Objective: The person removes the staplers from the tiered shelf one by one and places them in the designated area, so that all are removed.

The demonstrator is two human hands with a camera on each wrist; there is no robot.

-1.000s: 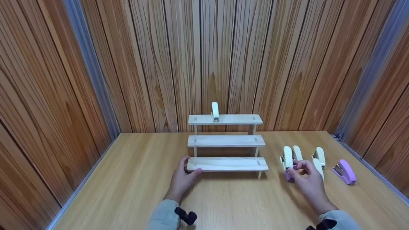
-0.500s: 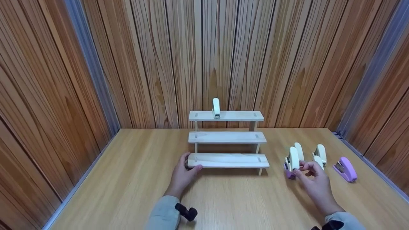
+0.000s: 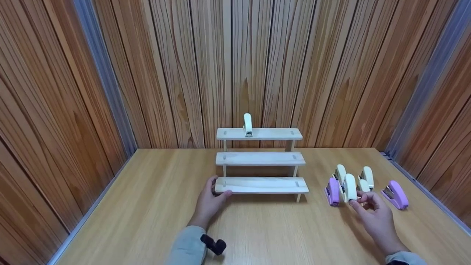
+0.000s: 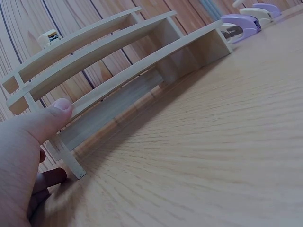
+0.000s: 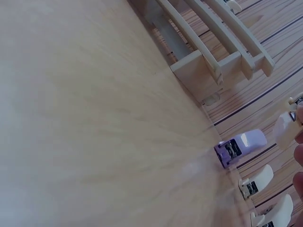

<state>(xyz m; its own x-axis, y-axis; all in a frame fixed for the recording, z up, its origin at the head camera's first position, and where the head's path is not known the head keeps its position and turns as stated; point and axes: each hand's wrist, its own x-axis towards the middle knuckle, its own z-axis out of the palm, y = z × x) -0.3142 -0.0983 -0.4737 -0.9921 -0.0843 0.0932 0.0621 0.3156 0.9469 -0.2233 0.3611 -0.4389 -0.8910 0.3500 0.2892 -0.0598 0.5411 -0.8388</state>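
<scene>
A three-tier wooden stand (image 3: 262, 184) stands on the table, a white stapler (image 3: 247, 125) upright on its top tier. My left hand (image 3: 209, 202) grips the left end of the lowest tier. In the left wrist view its thumb (image 4: 61, 105) lies along the board's front edge, with fingers behind the leg. My right hand (image 3: 376, 217) pinches the lower end of a white stapler (image 3: 350, 187), to the right of the stand. Beside that stapler on the left is a purple stapler (image 3: 332, 192). Only the right hand's fingertips (image 5: 298, 156) show in the right wrist view.
Behind the held stapler are more white staplers (image 3: 340, 171) (image 3: 367, 177), one of them (image 3: 363, 185) partly hidden by the right hand. Farther right sits another purple stapler (image 3: 395, 195). Wood-panelled walls (image 3: 265, 66) close off the table (image 3: 165, 176) at the back and sides.
My right hand has moved right with the white stapler, uncovering the purple stapler that was largely behind it. My left hand stays on the stand; the head view has tilted slightly.
</scene>
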